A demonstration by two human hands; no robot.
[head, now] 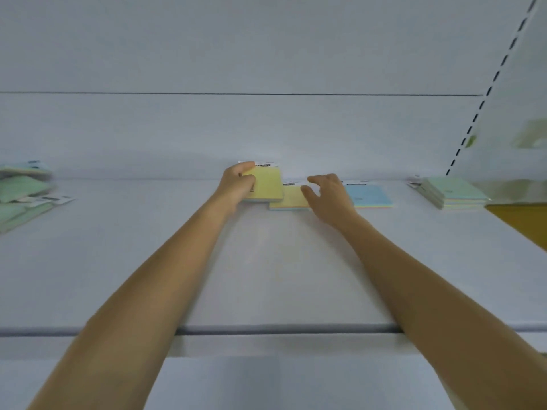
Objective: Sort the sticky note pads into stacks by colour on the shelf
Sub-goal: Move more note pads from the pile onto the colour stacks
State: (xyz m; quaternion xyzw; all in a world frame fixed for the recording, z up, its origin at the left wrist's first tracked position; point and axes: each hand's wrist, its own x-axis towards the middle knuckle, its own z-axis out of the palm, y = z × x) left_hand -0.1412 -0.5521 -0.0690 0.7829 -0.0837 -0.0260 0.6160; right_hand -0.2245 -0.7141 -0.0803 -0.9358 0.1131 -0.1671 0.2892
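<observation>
At shelf point(266, 261) back: left hand point(236, 184) fingers clamped on yellow pad point(268, 184); second yellow pad point(288, 199) flat just right, partly under right hand point(328, 196), fingers apart, nearer.

yellow pad point(268, 183), blue pad point(370, 195), green stack point(453, 192), white shelf point(281, 261)

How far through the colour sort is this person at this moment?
Done: a tidy green-topped stack sits at the right of the shelf. In hand: the left hand grips a yellow pad partly over a second yellow pad, with the right hand open above that one. Left: a blue pad lies alone, and the loose green pads at far left remain untidy. Roughly midway.
</observation>
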